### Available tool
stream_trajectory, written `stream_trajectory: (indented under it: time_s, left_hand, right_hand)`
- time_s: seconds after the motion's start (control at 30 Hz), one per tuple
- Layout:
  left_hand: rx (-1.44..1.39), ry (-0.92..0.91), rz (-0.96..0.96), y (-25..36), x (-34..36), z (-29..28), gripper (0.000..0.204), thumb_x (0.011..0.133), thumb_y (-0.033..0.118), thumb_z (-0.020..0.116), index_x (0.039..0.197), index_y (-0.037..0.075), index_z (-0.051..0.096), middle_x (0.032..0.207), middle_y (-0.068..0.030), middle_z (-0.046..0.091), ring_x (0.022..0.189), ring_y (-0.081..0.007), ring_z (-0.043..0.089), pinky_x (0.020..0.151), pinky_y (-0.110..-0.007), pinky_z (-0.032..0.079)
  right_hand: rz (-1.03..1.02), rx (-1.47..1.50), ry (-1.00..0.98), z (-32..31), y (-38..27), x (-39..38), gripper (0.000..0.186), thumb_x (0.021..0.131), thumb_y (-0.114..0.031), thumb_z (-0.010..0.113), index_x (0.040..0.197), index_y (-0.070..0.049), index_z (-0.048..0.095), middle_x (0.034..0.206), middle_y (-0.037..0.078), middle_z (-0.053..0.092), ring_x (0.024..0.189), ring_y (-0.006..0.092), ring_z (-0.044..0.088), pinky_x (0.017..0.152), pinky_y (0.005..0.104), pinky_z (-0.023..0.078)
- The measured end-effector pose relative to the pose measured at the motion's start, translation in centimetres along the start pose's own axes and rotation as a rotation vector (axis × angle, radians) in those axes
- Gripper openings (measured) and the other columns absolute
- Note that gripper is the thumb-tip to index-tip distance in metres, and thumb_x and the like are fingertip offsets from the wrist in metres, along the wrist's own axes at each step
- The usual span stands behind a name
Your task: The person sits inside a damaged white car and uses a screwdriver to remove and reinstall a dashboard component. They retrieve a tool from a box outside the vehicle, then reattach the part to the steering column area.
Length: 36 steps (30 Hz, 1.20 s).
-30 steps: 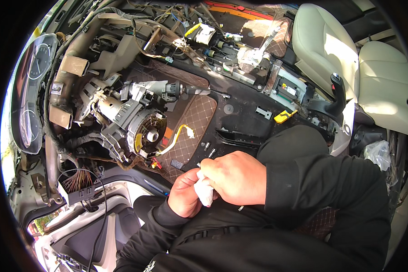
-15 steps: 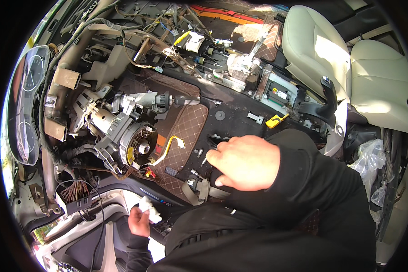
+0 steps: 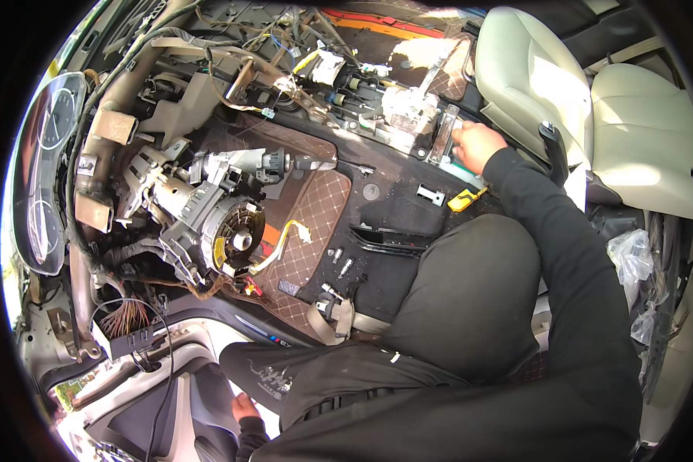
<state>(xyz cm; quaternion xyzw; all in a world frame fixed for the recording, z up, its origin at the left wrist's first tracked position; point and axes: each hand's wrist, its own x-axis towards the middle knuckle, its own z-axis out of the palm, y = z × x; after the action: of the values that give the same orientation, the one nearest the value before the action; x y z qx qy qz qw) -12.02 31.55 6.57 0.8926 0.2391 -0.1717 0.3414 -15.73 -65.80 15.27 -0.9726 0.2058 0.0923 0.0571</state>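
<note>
While the right hand [image 3: 479,146] is outstretched, the left hand [image 3: 245,406] hangs low

As my head view shows, the right hand's curled fingers are beside the metal bracket [image 3: 443,132] between the shifter assembly [image 3: 410,106] and handbrake lever [image 3: 551,146]; their tips being hidden, I cannot tell whether they grip; the left hand's grip is likewise unclear; the clock spring [image 3: 241,240] shows, apparently because the steering column [image 3: 179,199] is stripped; small metal cylinders [image 3: 346,268] lie on the floor carpet [image 3: 377,208], probably for easy reach.

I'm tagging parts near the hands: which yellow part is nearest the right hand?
The yellow piece beside the silver bracket, just below the right hand in view; the yellow lead and yellow strip lie well left.
</note>
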Motion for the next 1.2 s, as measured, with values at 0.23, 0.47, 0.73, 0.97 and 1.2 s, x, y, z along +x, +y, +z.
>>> stream_trajectory:
  time_s: [0.23, 0.47, 0.73, 0.97, 1.2]
  left_hand:
    - [0.428, 0.348, 0.354, 12.1, -0.5, 8.5, 0.056, 0.103, 0.029, 0.073, 0.147, -0.003, 0.059, 0.149, -0.029, 0.061, 0.14, -0.0436, 0.057, 0.123, -0.05, 0.042]
    - [0.36, 0.331, 0.31, 14.4, -1.1, 9.0, 0.06, 0.102, 0.033, 0.074, 0.149, -0.001, 0.058, 0.151, -0.031, 0.057, 0.141, -0.046, 0.053, 0.124, -0.05, 0.04]
    - [0.365, 0.359, 0.329, 14.4, -1.1, 9.2, 0.057, 0.1, 0.028, 0.074, 0.147, -0.001, 0.059, 0.15, -0.0305, 0.056, 0.139, -0.0473, 0.054, 0.121, -0.051, 0.043]
    - [0.35, 0.351, 0.316, 14.2, -0.9, 9.1, 0.057, 0.1, 0.027, 0.074, 0.147, -0.001, 0.059, 0.15, -0.0296, 0.056, 0.139, -0.0464, 0.055, 0.122, -0.051, 0.042]
    - [0.372, 0.361, 0.303, 14.1, -0.8, 9.1, 0.056, 0.099, 0.026, 0.075, 0.146, -0.001, 0.059, 0.15, -0.0298, 0.056, 0.139, -0.047, 0.054, 0.122, -0.051, 0.043]
  right_hand:
    - [-0.299, -0.267, 0.09, 7.1, 0.2, 1.5, 0.011, 0.088, -0.018, 0.074, 0.095, -0.011, 0.078, 0.118, 0.007, 0.066, 0.118, 0.0279, 0.062, 0.094, 0.0444, 0.056]
    - [-0.123, -0.115, -0.024, 6.5, -1.6, 1.6, 0.021, 0.085, -0.006, 0.07, 0.103, -0.007, 0.081, 0.121, 0.008, 0.066, 0.127, 0.0314, 0.058, 0.103, 0.0542, 0.048]
    - [0.196, -0.036, -0.017, 5.8, -2.0, 1.3, 0.045, 0.09, -0.013, 0.076, 0.135, -0.009, 0.071, 0.148, 0.012, 0.059, 0.142, 0.0374, 0.053, 0.109, 0.057, 0.046]
    - [0.209, 0.035, 0.05, 7.7, -1.4, 1.0, 0.055, 0.084, -0.011, 0.076, 0.138, -0.01, 0.067, 0.144, 0.014, 0.06, 0.139, 0.0392, 0.055, 0.111, 0.0592, 0.044]
    - [0.179, 0.069, 0.09, 8.6, -0.4, 1.2, 0.056, 0.082, -0.013, 0.079, 0.137, -0.009, 0.066, 0.139, 0.014, 0.061, 0.137, 0.0396, 0.056, 0.113, 0.0569, 0.044]
